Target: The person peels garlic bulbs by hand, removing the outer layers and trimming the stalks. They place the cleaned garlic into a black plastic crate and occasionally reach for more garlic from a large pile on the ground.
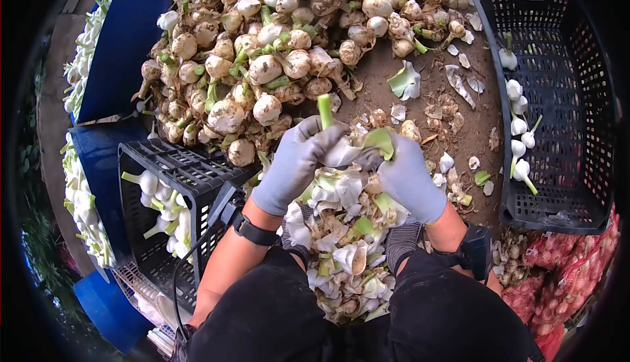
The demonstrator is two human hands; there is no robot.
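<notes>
My left hand [292, 165], in a grey glove, is closed around a garlic bulb [340, 153] whose cut green stem [324, 109] points up. My right hand [410, 175], gloved the same way, pinches a greenish-white piece of garlic skin [378, 141] at the bulb's right side. Fingers hide part of the bulb. Below both hands, a heap of peeled skins [351, 257] lies between my legs. Just beyond them is a big pile of soil-stained garlic bulbs [266, 70].
On the left, a tilted black crate [180, 158] holds clean white bulbs. Blue tubs [125, 40] of clean garlic stand further left. At right sits a black crate [558, 198] with several white bulbs along its left side. Red mesh bags [564, 276] lie at lower right.
</notes>
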